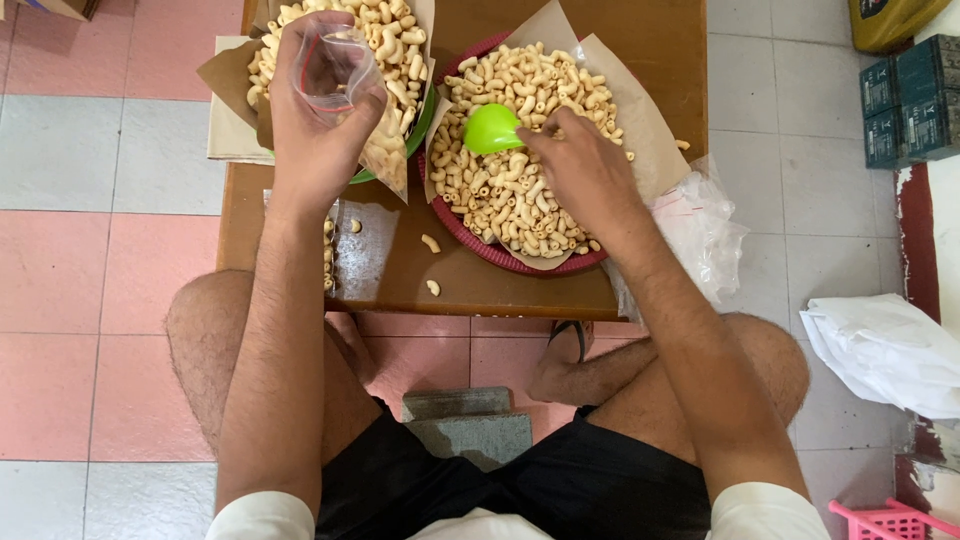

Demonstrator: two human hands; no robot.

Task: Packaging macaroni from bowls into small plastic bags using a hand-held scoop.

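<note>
My left hand [312, 130] holds a small clear plastic bag [335, 65] with its mouth spread, partly filled with curled pale snacks, above a green-rimmed tray [425, 115] heaped with the same snacks. My right hand [585, 170] grips a bright green scoop [490, 128] that rests in the pile of snacks [510, 190] on a round red basket tray [470, 235] lined with brown paper. Both trays sit on a low brown wooden table [500, 285].
A few loose snacks [431, 243] lie on the table's near part. A bunch of clear plastic bags [700, 225] sits at the table's right edge. White plastic bags [885, 350] lie on the tiled floor at right, dark boxes [910, 95] at upper right. My knees flank the table.
</note>
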